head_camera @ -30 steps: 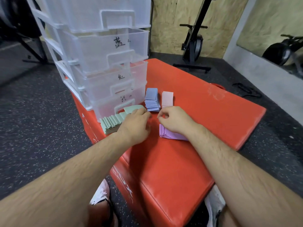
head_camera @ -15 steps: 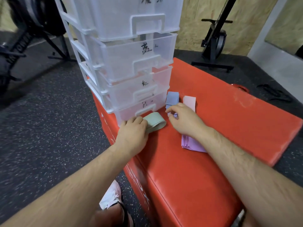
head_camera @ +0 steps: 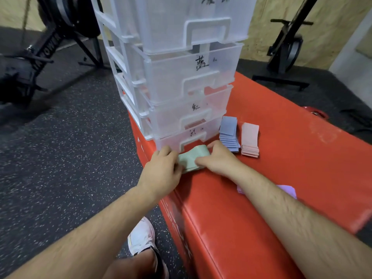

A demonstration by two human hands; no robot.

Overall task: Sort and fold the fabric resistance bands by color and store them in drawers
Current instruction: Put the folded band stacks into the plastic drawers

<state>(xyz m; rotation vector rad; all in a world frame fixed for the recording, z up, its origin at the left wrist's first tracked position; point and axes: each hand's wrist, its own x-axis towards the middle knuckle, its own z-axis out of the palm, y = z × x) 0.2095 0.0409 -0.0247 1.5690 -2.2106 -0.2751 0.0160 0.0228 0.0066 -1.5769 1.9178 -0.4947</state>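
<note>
A red padded box (head_camera: 281, 162) on speckled gym floor (head_camera: 60, 162) carries the clear drawers (head_camera: 181, 81). My left hand (head_camera: 161, 171) and right hand (head_camera: 220, 159) curl around the green bands (head_camera: 190, 160), pinching both ends.

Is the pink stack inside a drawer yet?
No, the pink stack lies on the red mat beside the blue stack, outside the drawer unit.

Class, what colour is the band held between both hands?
The band is pale green, head view.
</note>
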